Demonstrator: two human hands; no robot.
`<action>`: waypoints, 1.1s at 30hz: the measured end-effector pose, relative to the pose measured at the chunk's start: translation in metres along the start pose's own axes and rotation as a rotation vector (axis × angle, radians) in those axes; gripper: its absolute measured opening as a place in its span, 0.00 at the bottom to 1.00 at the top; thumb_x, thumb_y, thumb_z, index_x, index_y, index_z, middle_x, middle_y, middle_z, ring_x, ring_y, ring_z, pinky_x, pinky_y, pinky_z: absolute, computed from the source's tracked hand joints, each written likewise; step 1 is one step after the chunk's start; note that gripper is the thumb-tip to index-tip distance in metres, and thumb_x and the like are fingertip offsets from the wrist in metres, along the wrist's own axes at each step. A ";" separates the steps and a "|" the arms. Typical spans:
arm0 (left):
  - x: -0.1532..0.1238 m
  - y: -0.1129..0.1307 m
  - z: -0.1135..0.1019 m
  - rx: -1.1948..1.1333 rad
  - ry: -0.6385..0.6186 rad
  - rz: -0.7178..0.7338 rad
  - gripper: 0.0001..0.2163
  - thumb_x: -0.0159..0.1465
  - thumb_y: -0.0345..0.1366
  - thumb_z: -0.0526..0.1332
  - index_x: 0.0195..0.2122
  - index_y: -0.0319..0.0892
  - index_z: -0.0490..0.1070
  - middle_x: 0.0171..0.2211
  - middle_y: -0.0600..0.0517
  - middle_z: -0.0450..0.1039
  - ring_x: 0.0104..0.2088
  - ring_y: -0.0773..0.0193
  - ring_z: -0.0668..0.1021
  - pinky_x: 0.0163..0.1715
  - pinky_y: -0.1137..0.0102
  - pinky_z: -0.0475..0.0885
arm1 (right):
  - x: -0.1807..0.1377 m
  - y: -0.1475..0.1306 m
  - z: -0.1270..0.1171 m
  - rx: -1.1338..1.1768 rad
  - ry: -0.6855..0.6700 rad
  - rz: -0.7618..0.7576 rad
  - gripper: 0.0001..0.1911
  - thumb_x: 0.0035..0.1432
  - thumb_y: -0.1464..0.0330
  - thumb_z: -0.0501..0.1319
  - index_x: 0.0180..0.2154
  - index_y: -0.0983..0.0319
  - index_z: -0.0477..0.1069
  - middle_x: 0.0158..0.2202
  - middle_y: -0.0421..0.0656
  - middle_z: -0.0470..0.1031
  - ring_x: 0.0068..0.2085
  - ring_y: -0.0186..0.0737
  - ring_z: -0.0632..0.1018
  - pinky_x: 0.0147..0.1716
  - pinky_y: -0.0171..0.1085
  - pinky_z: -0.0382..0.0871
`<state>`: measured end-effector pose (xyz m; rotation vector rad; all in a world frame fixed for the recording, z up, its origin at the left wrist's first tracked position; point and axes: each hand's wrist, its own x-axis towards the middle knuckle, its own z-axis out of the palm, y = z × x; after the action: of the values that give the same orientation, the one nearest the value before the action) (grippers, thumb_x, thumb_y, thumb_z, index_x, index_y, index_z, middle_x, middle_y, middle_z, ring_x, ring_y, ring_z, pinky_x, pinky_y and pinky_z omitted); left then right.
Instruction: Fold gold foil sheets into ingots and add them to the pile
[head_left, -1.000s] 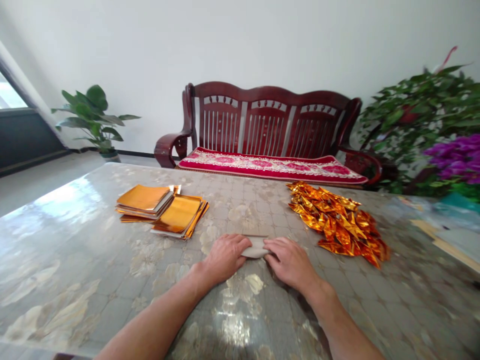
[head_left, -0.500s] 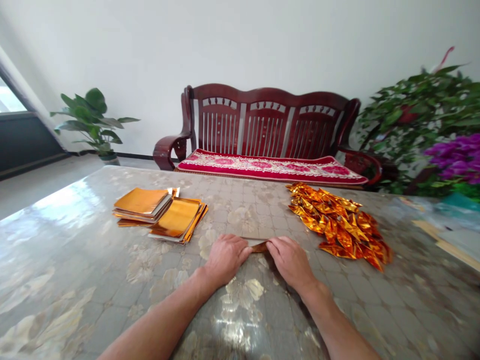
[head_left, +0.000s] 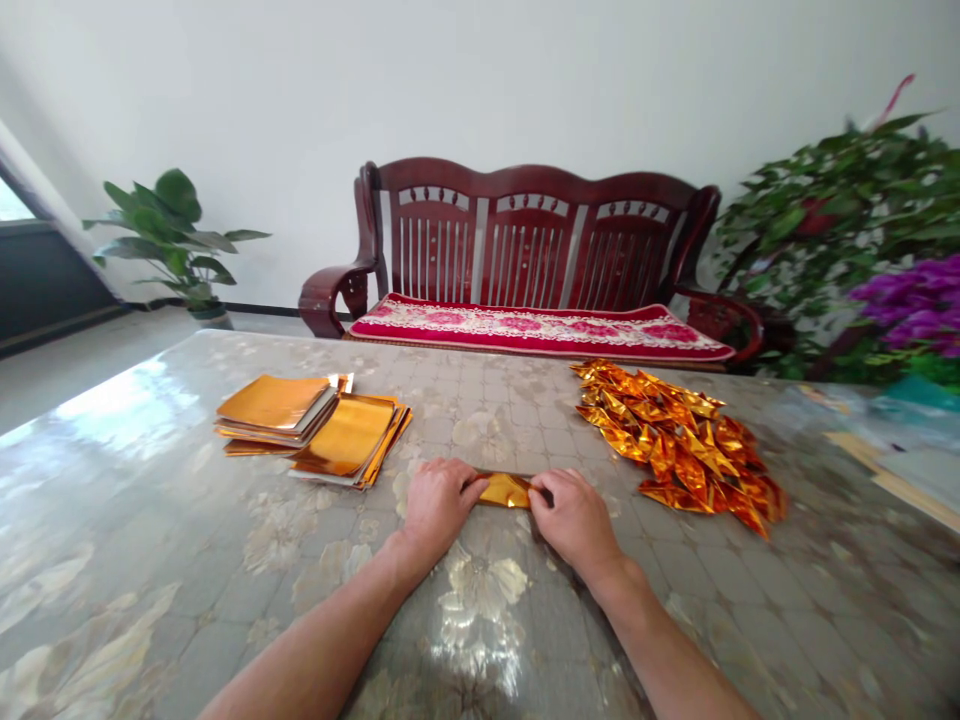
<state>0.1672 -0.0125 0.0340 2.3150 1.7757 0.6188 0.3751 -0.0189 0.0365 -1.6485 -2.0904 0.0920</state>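
Between my hands is a narrow folded strip of gold foil paper (head_left: pixel 505 490), low over the table. My left hand (head_left: pixel 442 500) pinches its left end between thumb and fingers. At the opposite end, my right hand (head_left: pixel 574 515) grips it the same way. Both hands hide the strip's ends. To the left lie stacks of flat gold foil paper sheets (head_left: pixel 274 402), two piles partly overlapping. A heap of folded gold foil pieces with pointed ends (head_left: pixel 675 440) lies to the right of my right hand.
The table (head_left: pixel 315 620) has a glossy floral cover. Plastic bags and flat packets (head_left: pixel 900 440) lie at its right edge. Behind it stands a dark red wooden bench (head_left: pixel 525 240) with a patterned cushion (head_left: pixel 540 328). Potted plants (head_left: pixel 176 240) and purple flowers (head_left: pixel 919 305) flank it.
The strip's gold face has turned into view, and more of it shows between my hands. My left hand has shifted slightly left. The stacks and the heap stay put.
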 end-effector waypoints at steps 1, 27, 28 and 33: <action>0.000 0.000 0.000 0.012 0.001 -0.001 0.12 0.67 0.43 0.60 0.32 0.45 0.77 0.34 0.52 0.79 0.38 0.60 0.77 0.38 0.67 0.62 | 0.000 0.000 0.001 -0.003 0.001 -0.014 0.09 0.56 0.76 0.59 0.28 0.59 0.74 0.31 0.41 0.77 0.38 0.41 0.74 0.38 0.35 0.61; 0.002 0.004 0.003 0.033 0.016 -0.053 0.06 0.64 0.39 0.61 0.32 0.44 0.74 0.34 0.51 0.76 0.39 0.59 0.76 0.41 0.66 0.65 | 0.002 0.002 0.013 0.005 0.048 -0.021 0.08 0.58 0.74 0.58 0.27 0.59 0.69 0.32 0.42 0.74 0.38 0.42 0.72 0.40 0.37 0.62; 0.002 0.004 0.004 0.031 0.015 -0.061 0.05 0.64 0.38 0.62 0.32 0.44 0.74 0.35 0.51 0.76 0.39 0.59 0.76 0.41 0.66 0.65 | 0.002 0.003 0.013 0.008 0.051 -0.023 0.08 0.58 0.74 0.58 0.28 0.59 0.69 0.32 0.42 0.73 0.38 0.42 0.72 0.40 0.37 0.62; 0.002 0.004 0.003 0.019 0.012 -0.089 0.04 0.62 0.37 0.63 0.32 0.45 0.74 0.35 0.50 0.76 0.40 0.58 0.76 0.41 0.66 0.65 | 0.001 0.003 0.015 -0.008 0.064 -0.033 0.09 0.60 0.74 0.56 0.28 0.59 0.69 0.32 0.43 0.73 0.38 0.42 0.72 0.41 0.38 0.62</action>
<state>0.1723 -0.0110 0.0329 2.2345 1.8865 0.6046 0.3718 -0.0135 0.0223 -1.6001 -2.0711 0.0200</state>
